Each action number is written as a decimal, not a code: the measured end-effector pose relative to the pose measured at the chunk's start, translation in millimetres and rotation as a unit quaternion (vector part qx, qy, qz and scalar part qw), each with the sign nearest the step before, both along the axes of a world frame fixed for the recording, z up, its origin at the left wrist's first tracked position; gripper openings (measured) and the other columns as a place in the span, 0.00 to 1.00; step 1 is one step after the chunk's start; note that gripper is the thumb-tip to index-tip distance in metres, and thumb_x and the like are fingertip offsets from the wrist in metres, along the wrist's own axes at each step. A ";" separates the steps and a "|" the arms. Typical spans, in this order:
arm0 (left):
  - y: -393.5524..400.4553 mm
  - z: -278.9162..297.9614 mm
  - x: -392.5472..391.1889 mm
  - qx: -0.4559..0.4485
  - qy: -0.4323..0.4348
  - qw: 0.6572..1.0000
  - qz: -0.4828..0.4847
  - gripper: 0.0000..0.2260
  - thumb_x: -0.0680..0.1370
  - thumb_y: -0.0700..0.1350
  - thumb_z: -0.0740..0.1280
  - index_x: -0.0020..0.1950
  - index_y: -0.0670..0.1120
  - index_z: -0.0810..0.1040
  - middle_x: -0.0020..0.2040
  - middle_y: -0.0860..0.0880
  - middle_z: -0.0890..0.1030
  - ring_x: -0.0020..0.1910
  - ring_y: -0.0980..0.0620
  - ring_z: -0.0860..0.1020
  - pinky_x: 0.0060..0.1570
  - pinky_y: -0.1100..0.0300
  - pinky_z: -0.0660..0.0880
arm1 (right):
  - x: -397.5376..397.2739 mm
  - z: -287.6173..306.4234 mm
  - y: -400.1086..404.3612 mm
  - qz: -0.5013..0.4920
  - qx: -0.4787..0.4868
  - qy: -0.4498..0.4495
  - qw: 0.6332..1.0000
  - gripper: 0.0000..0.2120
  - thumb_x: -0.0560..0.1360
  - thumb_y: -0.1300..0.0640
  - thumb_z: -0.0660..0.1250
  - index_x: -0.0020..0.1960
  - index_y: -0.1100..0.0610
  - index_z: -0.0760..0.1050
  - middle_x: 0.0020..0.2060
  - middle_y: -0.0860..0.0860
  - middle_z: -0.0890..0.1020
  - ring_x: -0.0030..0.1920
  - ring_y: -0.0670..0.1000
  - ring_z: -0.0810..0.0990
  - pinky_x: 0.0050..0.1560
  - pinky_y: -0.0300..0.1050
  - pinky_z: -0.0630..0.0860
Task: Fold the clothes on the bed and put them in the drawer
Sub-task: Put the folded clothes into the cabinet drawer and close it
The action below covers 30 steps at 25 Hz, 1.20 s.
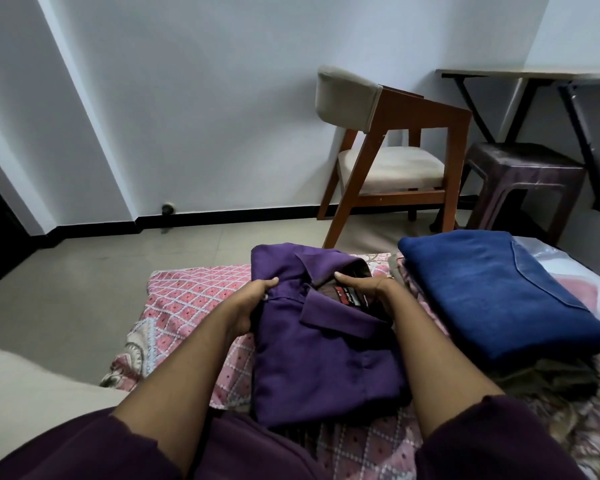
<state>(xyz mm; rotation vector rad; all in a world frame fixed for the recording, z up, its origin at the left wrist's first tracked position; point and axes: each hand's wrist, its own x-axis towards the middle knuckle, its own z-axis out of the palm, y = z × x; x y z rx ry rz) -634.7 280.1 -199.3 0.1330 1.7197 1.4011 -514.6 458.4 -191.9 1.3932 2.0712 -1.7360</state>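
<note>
You've got the folded purple shirt [326, 344] sitting on the bed [194, 306], right on the pink diamond-pattern bedspread, collar end pointing away from you. Your left hand [248, 304] is gripping the shirt's left edge up near the collar, thumb lying on top of the fabric and the fingers curled under the side. Your right hand [366, 289] is on the other side at the collar, fingers wrapped over the neck opening just above the red and black label [349, 295], so that one's holding the shirt too. Both forearms run straight down either side of it, and your dark purple sleeves are bunched up near the elbows at the bottom of the view.

Just to the right of the shirt there's a folded pair of blue jeans [506, 299], back pocket facing up, resting on top of some other patterned fabric near the bed's far right side. The two aren't touching, but they're close.

Past the bed, on the tiled floor, a wooden chair [392, 150] with a beige cushioned seat stands against the wall, a dark plastic stool [523, 178] beside it, tucked under a folding table [534, 76] in the corner.
</note>
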 end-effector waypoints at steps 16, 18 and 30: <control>-25.3 27.1 -42.8 0.223 -0.039 0.973 0.035 0.17 0.76 0.52 0.63 0.38 0.43 0.85 0.39 0.44 0.84 0.35 0.49 0.83 0.36 0.61 0.80 | -41.5 17.8 -13.1 0.007 -0.186 0.189 0.964 0.10 0.74 0.50 0.67 0.37 0.54 0.77 0.25 0.52 0.81 0.24 0.49 0.79 0.28 0.36 0.75; -37.9 37.6 -58.7 0.262 -0.038 0.962 0.072 0.18 0.77 0.51 0.62 0.38 0.43 0.85 0.40 0.44 0.85 0.35 0.50 0.83 0.36 0.61 0.80 | -69.4 33.3 -22.4 0.028 -0.174 0.184 0.967 0.10 0.73 0.50 0.67 0.37 0.54 0.76 0.25 0.52 0.81 0.23 0.48 0.78 0.29 0.36 0.75; -185.5 92.1 -152.0 0.328 0.030 0.879 0.344 0.16 0.76 0.41 0.61 0.31 0.41 0.81 0.29 0.45 0.81 0.27 0.50 0.80 0.34 0.63 0.77 | -280.3 102.6 -166.3 0.190 -0.091 0.246 0.946 0.12 0.72 0.56 0.70 0.53 0.62 0.77 0.34 0.55 0.82 0.32 0.51 0.80 0.34 0.41 0.78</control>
